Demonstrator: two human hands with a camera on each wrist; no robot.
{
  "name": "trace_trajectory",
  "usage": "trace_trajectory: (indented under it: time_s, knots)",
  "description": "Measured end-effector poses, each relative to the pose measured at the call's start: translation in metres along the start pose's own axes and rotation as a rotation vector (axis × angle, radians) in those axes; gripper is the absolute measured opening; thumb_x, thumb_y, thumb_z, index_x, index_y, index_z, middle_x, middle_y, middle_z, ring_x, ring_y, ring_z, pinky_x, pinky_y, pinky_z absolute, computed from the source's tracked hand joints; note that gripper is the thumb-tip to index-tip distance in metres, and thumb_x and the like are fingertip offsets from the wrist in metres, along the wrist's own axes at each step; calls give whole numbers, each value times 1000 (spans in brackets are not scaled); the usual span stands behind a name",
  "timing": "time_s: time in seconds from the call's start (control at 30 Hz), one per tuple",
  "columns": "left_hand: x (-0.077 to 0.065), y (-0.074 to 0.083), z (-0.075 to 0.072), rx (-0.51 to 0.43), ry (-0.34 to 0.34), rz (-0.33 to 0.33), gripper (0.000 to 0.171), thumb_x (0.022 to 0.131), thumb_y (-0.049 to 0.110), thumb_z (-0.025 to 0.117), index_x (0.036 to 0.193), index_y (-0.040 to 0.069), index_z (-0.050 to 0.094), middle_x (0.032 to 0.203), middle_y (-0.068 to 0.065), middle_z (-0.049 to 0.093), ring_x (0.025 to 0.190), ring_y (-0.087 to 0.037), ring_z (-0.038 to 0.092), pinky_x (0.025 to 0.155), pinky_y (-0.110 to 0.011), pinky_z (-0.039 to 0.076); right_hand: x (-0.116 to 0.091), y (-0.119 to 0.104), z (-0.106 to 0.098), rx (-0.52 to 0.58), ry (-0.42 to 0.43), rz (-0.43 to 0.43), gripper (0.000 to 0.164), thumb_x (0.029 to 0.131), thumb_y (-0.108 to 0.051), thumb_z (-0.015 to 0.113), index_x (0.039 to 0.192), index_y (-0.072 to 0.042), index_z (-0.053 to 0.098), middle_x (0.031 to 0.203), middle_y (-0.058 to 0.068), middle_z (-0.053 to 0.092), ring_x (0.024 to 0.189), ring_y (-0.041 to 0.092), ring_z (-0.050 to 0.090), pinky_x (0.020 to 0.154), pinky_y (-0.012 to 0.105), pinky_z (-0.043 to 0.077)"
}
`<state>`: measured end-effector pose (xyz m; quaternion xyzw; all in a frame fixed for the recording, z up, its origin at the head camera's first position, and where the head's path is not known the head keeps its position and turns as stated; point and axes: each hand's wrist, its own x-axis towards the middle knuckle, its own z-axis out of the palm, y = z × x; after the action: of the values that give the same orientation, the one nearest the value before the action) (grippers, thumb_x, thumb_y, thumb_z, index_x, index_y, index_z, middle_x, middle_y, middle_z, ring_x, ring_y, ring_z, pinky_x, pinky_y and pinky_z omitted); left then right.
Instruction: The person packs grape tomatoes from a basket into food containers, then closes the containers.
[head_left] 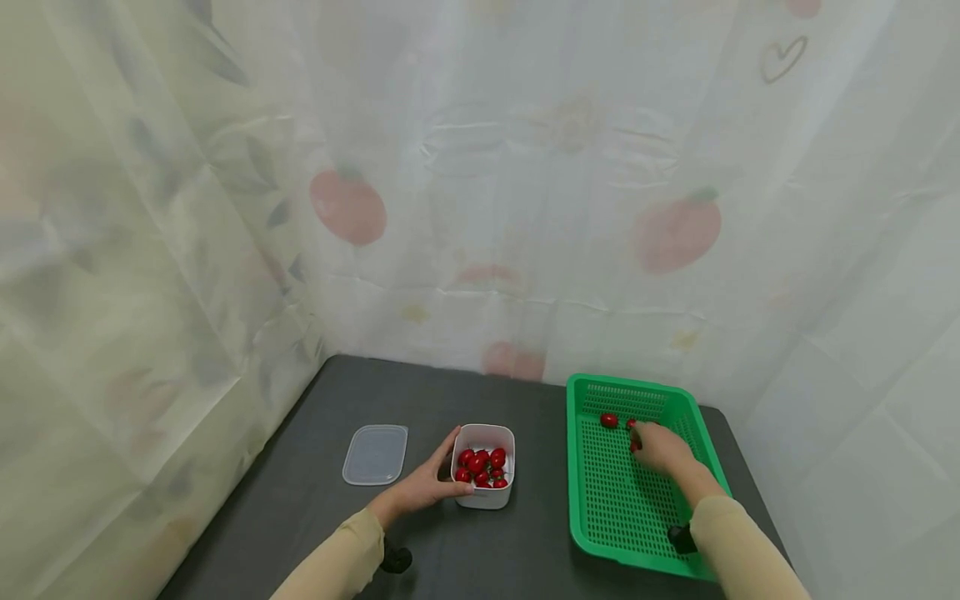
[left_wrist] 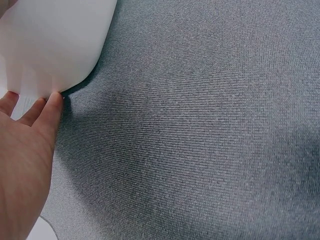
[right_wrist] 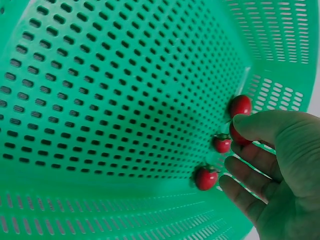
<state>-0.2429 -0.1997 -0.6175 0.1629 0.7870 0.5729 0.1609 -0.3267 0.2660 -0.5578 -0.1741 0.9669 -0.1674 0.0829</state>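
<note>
My left hand [head_left: 423, 486] holds a white plastic food container [head_left: 483, 498] by its left side, thumb at the front and fingers toward the back. Several red cherry tomatoes [head_left: 477, 465] lie inside it. In the left wrist view, fingertips [left_wrist: 56, 96] touch the container's white wall [left_wrist: 55, 45]. My right hand [head_left: 660, 450] is inside a green perforated basket [head_left: 615, 500]. There the thumb and index finger pinch a cherry tomato [right_wrist: 240, 135], partly hidden by the thumb. Other cherry tomatoes [right_wrist: 206, 178] lie close by on the basket floor.
A translucent lid [head_left: 377, 455] lies flat on the dark grey table [head_left: 442, 383], left of the container. Printed curtains [head_left: 510, 208] hang behind the table and along its left side. The basket stands at the table's right.
</note>
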Motion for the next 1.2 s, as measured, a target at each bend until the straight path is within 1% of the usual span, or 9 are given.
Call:
trace_trajectory:
  time_s: [0.07, 0.13, 0.23, 0.3, 0.37, 0.43, 0.67, 0.83, 1.2]
  knots:
    - [0, 1, 0, -1, -2, 4, 108, 93, 31, 77, 166, 19, -2, 167, -17, 16, 150, -46, 22, 113, -62, 30, 1, -2, -3, 15, 4, -3, 8, 94, 1, 59, 91, -6, 60, 78, 6, 54, 66, 17, 43, 59, 37, 37]
    - [0, 1, 0, -1, -2, 8, 108, 93, 31, 77, 166, 18, -2, 167, -18, 15, 149, -46, 22, 113, -62, 31, 1, -6, -7, 24, 12, -13, 9, 94, 2, 58, 90, -6, 59, 76, 5, 51, 65, 18, 40, 59, 37, 34]
    - [-1, 0, 0, -1, -3, 7, 108, 93, 30, 77, 166, 19, -2, 167, -16, 15, 150, -45, 21, 114, -61, 30, 0, -12, -14, 15, 41, -42, 7, 95, 0, 61, 100, -3, 64, 86, 5, 60, 72, 19, 52, 62, 40, 45]
    - [-1, -1, 0, -2, -1, 5, 107, 93, 30, 77, 166, 22, -2, 167, -16, 15, 150, -44, 21, 114, -61, 30, -1, -16, -18, 2, 57, -64, 13, 95, -3, 64, 108, -1, 66, 96, 7, 65, 81, 23, 60, 68, 44, 51]
    - [0, -2, 1, -4, -2, 1, 107, 93, 30, 77, 165, 25, -1, 167, -15, 15, 151, -44, 21, 114, -61, 30, -1, -20, -22, -1, 70, -85, 17, 96, -4, 65, 112, 0, 66, 102, 10, 67, 88, 27, 64, 72, 47, 53]
    - [0, -4, 1, -6, -3, -5, 106, 93, 31, 77, 165, 28, -1, 168, -14, 15, 151, -43, 21, 114, -60, 31, -2, -24, -27, 4, 82, -95, 17, 96, -5, 66, 112, 0, 66, 103, 10, 67, 91, 29, 64, 73, 48, 53]
    - [0, -4, 0, 4, -2, -3, 109, 93, 32, 78, 166, 21, -2, 167, -15, 16, 150, -45, 21, 114, -62, 30, -2, -36, -40, 12, 151, -133, 20, 97, -7, 67, 116, 0, 67, 108, 12, 67, 97, 32, 65, 78, 50, 54]
    - [0, -4, 0, -5, -1, -12, 108, 93, 32, 78, 166, 23, -1, 167, -14, 16, 150, -44, 21, 114, -62, 30, 1, -46, -46, 14, 167, -147, 25, 97, -9, 68, 121, -1, 67, 115, 15, 68, 106, 36, 64, 83, 52, 54]
    - [1, -4, 0, -24, -6, 3, 108, 93, 29, 77, 166, 20, -2, 167, -15, 16, 150, -45, 22, 113, -60, 32, 7, -76, -48, -4, 200, -270, 21, 95, -10, 73, 116, -8, 70, 111, 7, 69, 102, 28, 66, 80, 45, 55]
